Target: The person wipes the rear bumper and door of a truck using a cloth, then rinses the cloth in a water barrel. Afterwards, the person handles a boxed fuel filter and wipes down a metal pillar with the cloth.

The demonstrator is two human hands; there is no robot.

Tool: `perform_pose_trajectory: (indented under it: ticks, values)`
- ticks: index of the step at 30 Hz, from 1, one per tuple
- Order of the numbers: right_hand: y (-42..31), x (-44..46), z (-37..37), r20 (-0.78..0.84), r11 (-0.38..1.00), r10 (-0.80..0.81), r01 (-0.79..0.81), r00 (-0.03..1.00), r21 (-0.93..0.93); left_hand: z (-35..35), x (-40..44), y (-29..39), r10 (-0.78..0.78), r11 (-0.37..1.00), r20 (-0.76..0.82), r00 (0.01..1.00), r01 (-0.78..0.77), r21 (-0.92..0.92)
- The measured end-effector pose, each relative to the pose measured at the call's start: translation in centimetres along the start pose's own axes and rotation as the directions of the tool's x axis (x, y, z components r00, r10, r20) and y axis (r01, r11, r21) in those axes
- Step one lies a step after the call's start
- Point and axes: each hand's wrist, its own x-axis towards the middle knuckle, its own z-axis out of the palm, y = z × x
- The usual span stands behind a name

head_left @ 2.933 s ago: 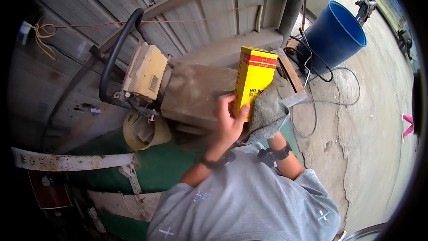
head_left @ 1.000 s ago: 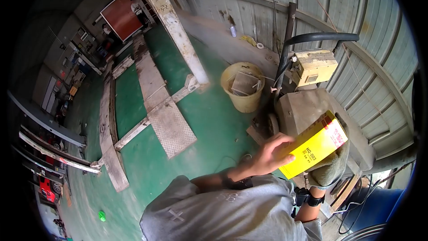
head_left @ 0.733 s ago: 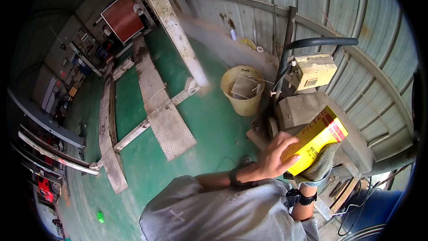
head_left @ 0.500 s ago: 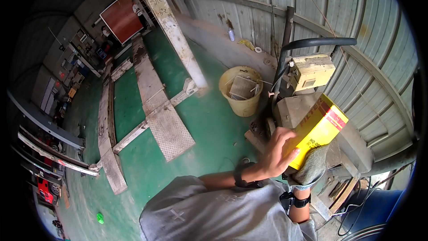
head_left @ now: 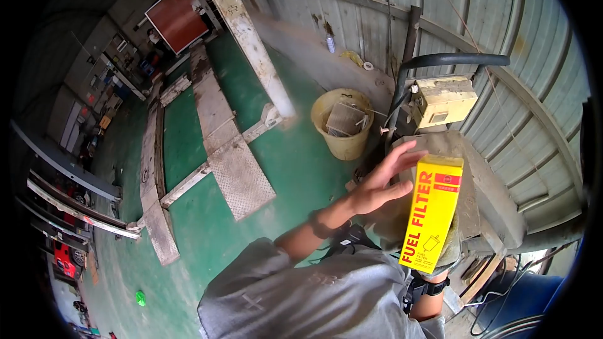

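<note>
A yellow fuel filter box [head_left: 433, 213] with red lettering stands nearly upright, tilted a little, its printed broad side facing me. My right hand [head_left: 453, 248], in a grey glove, holds it from behind and below; the box covers most of those fingers. At the box's upper left is my bare left hand [head_left: 383, 179], with its fingers spread apart. Its fingertips come close to the top edge of the box, and I cannot tell whether they touch it.
A beige bucket [head_left: 342, 141] with scrap pieces stands ahead. Right of it is a machine with a black handle [head_left: 452, 59] and a yellowish box [head_left: 445, 100]. Lift ramps [head_left: 242, 179] lie on the green floor at left. A blue barrel [head_left: 524, 298] sits lower right.
The fuel filter box has turned, bringing its lettered broad side toward me, and stands more upright. My left hand has moved up along it, and its fingers have spread.
</note>
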Motion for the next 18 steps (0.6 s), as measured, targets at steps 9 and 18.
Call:
perform_pose_trajectory:
  ticks: [9,18]
  values:
    - [0.6,1.2,0.8,0.061,0.999,0.036,-0.036,0.998,0.003,-0.1,-1.9,-0.2,-0.130,0.973,-0.167,0.977,0.092,-0.213]
    - [-1.0,1.4,-0.8,0.022,1.000,0.009,-0.010,1.000,0.016,-0.4,-2.6,3.7,0.184,0.979,-0.633,0.752,-0.081,0.187]
